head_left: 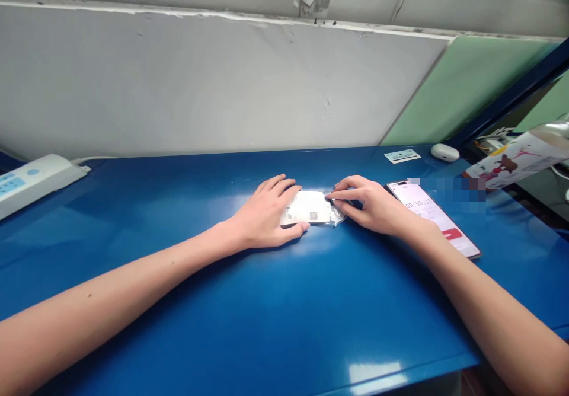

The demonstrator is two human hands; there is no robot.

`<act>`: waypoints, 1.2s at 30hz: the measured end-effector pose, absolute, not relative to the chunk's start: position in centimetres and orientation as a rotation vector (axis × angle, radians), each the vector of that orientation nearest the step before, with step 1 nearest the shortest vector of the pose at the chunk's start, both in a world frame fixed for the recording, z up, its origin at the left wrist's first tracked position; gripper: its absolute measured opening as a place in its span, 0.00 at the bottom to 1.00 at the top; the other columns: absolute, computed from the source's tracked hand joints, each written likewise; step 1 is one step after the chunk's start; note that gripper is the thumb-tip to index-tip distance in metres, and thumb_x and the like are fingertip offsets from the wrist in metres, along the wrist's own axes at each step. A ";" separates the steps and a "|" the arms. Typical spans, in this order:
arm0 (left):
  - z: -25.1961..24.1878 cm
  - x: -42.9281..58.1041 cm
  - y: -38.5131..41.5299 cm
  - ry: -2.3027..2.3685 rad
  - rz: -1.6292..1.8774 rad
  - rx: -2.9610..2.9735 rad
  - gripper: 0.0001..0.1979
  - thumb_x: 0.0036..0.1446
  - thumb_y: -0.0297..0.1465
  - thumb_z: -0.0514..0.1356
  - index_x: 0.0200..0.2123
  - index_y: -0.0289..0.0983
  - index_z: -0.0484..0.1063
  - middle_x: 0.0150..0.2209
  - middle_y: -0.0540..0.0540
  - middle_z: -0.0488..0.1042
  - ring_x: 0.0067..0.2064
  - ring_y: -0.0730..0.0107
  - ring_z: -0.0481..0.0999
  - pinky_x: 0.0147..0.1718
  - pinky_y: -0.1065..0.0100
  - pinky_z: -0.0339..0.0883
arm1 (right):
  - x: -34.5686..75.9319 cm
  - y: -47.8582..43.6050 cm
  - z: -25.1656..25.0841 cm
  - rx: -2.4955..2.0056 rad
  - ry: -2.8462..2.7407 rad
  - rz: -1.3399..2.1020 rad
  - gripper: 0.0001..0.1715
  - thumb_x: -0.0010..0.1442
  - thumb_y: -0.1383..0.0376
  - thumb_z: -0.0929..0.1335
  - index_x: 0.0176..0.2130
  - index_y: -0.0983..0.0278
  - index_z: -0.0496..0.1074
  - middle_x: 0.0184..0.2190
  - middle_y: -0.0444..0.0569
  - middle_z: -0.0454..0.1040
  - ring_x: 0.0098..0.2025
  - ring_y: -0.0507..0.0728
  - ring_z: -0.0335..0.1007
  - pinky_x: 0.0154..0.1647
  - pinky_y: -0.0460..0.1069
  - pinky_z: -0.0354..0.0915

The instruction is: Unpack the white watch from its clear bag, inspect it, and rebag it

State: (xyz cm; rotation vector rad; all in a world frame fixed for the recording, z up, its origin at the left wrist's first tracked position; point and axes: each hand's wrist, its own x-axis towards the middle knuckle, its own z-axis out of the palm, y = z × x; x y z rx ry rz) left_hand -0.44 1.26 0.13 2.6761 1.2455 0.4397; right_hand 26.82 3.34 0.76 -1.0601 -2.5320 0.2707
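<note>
The left hand (267, 212) lies over the left end of a white packet (303, 207), its fingers reaching across the far side and its thumb along the near edge, holding the packet against the table. The right hand (372, 204) comes in from the other side, thumb and fingers drawn together at the packet's right end, where a small dark patch shows by the fingertips; whether they pinch that, the packet or its wrapping, I cannot tell. The packet lies flat between the two hands, with a dark square code (313, 215) printed near its lower right part. Crumpled clear plastic (336, 216) sticks out from that end, just under the right fingers.

Beyond the right wrist lies a phone (460, 239), face up and partly hidden by the forearm, its screen showing a timer and a red button. Farther back are a small card (402, 156) and, near it, a rounded white case (445, 152). A labelled bottle (524, 154) leans in view at the right. Well off to the left sits a white power strip (33, 181). All this is on a glossy blue table (267, 325), backed by a pale grey panel (200, 82) and a green one (471, 88).
</note>
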 end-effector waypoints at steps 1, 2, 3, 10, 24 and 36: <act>0.1 -0.4 1.3 1.250 0.431 2.667 0.39 0.59 0.50 0.59 0.63 0.27 0.63 0.64 0.30 0.64 0.68 0.38 0.55 0.65 0.44 0.54 | 26.8 3.3 0.8 -1.066 -2.539 0.289 0.18 0.66 0.63 0.65 0.50 0.63 0.79 0.46 0.57 0.77 0.49 0.63 0.73 0.51 0.58 0.71; 0.1 -0.4 1.3 1.255 0.424 2.658 0.39 0.59 0.51 0.59 0.63 0.28 0.63 0.65 0.30 0.63 0.69 0.38 0.55 0.65 0.44 0.54 | 26.8 3.2 0.8 -1.068 -2.546 0.304 0.18 0.66 0.61 0.65 0.50 0.64 0.79 0.47 0.57 0.76 0.50 0.63 0.73 0.53 0.58 0.70; 0.0 -0.4 1.3 1.258 0.425 2.650 0.39 0.59 0.52 0.59 0.63 0.29 0.63 0.65 0.30 0.63 0.69 0.39 0.55 0.65 0.44 0.54 | 26.8 3.2 0.8 -1.068 -2.555 0.313 0.19 0.67 0.60 0.65 0.51 0.64 0.79 0.48 0.58 0.76 0.52 0.64 0.72 0.54 0.59 0.69; -0.5 -0.8 1.6 1.233 0.505 2.602 0.33 0.62 0.50 0.58 0.60 0.33 0.66 0.64 0.31 0.64 0.69 0.39 0.55 0.64 0.42 0.55 | 26.9 3.1 1.1 -1.064 -2.605 0.266 0.23 0.67 0.57 0.65 0.57 0.64 0.74 0.50 0.59 0.75 0.55 0.65 0.71 0.55 0.60 0.69; -0.4 -0.7 1.7 1.182 0.579 2.618 0.28 0.63 0.47 0.58 0.57 0.34 0.69 0.59 0.34 0.70 0.65 0.42 0.62 0.62 0.45 0.58 | 26.0 3.1 0.2 -0.927 -2.477 0.342 0.12 0.62 0.60 0.71 0.44 0.59 0.80 0.51 0.56 0.74 0.59 0.67 0.67 0.59 0.64 0.67; -0.3 -0.6 1.6 1.191 0.601 2.656 0.28 0.60 0.46 0.59 0.55 0.32 0.68 0.58 0.31 0.70 0.63 0.42 0.66 0.60 0.44 0.60 | 25.6 3.2 0.2 -0.842 -2.469 0.263 0.09 0.64 0.65 0.68 0.45 0.61 0.77 0.50 0.56 0.76 0.61 0.67 0.66 0.60 0.66 0.66</act>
